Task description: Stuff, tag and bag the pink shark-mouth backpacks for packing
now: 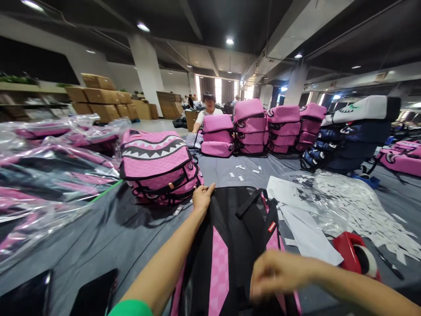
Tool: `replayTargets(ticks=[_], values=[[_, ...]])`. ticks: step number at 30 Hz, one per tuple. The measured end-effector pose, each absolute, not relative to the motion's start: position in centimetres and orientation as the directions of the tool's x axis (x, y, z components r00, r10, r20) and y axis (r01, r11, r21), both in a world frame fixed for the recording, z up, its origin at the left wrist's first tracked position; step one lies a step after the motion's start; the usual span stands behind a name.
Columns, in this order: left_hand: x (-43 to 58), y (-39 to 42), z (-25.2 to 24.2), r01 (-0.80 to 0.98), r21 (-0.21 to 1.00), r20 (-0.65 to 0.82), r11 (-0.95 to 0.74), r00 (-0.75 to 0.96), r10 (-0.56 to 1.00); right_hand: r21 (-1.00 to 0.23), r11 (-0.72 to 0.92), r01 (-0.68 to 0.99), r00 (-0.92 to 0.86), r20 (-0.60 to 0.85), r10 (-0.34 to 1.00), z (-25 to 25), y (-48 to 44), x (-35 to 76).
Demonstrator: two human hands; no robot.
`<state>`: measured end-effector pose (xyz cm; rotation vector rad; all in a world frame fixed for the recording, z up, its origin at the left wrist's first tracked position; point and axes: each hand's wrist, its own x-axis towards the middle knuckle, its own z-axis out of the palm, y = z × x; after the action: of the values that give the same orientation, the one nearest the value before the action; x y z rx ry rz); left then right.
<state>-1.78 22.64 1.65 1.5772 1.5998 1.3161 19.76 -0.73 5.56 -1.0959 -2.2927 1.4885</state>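
A pink and black backpack (219, 259) lies in front of me on the grey-covered table, its black padded back panel facing up. My left hand (202, 197) is closed at its top left edge, with the fingers at the rim. Over the lower right part of the panel is my right hand (274, 274), fingers curled and smeared by motion; whether it holds anything is unclear. One shoulder strap (272, 215) with a small red label lies along the right side. Beyond my left hand, a pink backpack (154, 162) with a printed shark mouth lies on the table.
Plastic-wrapped pink bags (59, 171) cover the left side. Stacked pink backpacks (250, 127) and dark backpacks (348, 140) stand farther back, near a person (207, 109). At right are a red tape dispenser (348, 250), white paper slips (358, 206) and scissors (390, 263). Two phones (95, 292) lie front left.
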Motion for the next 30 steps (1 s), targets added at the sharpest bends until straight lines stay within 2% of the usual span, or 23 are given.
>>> replayTargets(ticks=[2, 3, 4, 5, 7, 10, 13, 15, 18, 21, 23, 26, 30], values=[[-1.3, 22.4, 1.0, 0.537, 0.828, 0.292, -0.160, -0.170, 0.941, -0.840, 0.034, 0.541, -0.269, -0.134, 0.954, 6.2, 2.2, 23.3], [-1.2, 22.3, 0.9, 0.586, 0.793, 0.309, -0.165, -0.154, 0.938, -0.801, -0.049, 0.597, -0.011, -0.069, 0.998, 6.3, 3.8, 25.1], [-1.1, 22.1, 0.9, 0.631, 0.757, 0.323, -0.171, -0.134, 0.937, -0.746, -0.156, 0.648, 0.212, -0.021, 0.977, 6.1, 5.3, 26.8], [-1.2, 21.8, 1.0, 0.672, 0.720, 0.333, -0.174, -0.114, 0.936, -0.701, -0.271, 0.660, 0.356, -0.026, 0.934, 5.7, 6.8, 28.2], [-1.5, 21.2, 1.9, 0.741, 0.646, 0.349, -0.184, -0.073, 0.934, -0.654, -0.401, 0.642, 0.476, -0.071, 0.877, 4.7, 9.4, 29.9], [-1.8, 19.5, 3.7, 0.814, 0.526, 0.426, -0.245, -0.002, 0.905, -0.672, -0.415, 0.614, 0.461, -0.122, 0.879, 3.5, 12.2, 29.8], [-0.5, 17.3, 4.6, 0.775, 0.399, 0.564, -0.490, 0.214, 0.798, -0.697, -0.318, 0.642, 0.448, 0.006, 0.894, 4.5, 13.3, 28.3], [1.8, 16.1, 4.3, 0.566, 0.439, 0.555, -0.697, 0.440, 0.706, -0.694, -0.217, 0.686, 0.436, 0.153, 0.887, 6.3, 13.0, 27.5], [6.5, 15.3, 3.0, 0.215, 0.622, 0.484, -0.753, 0.650, 0.586, -0.576, -0.026, 0.817, 0.267, 0.338, 0.903, 9.3, 11.1, 26.4], [10.7, 15.6, 2.1, 0.164, 0.634, 0.472, -0.756, 0.692, 0.546, -0.309, 0.051, 0.950, 0.056, 0.329, 0.943, 11.1, 8.6, 25.6], [12.6, 16.1, 1.9, 0.196, 0.601, 0.471, -0.775, 0.696, 0.542, -0.191, -0.026, 0.981, 0.077, 0.260, 0.963, 11.3, 7.5, 25.6], [14.0, 16.6, 1.4, 0.226, 0.539, 0.491, -0.811, 0.698, 0.521, -0.212, -0.051, 0.976, 0.101, 0.230, 0.968, 10.4, 6.6, 25.9], [14.5, 16.8, -0.1, 0.185, 0.459, 0.512, -0.869, 0.744, 0.429, -0.303, 0.106, 0.947, 0.002, 0.336, 0.942, 8.0, 5.7, 25.6]])
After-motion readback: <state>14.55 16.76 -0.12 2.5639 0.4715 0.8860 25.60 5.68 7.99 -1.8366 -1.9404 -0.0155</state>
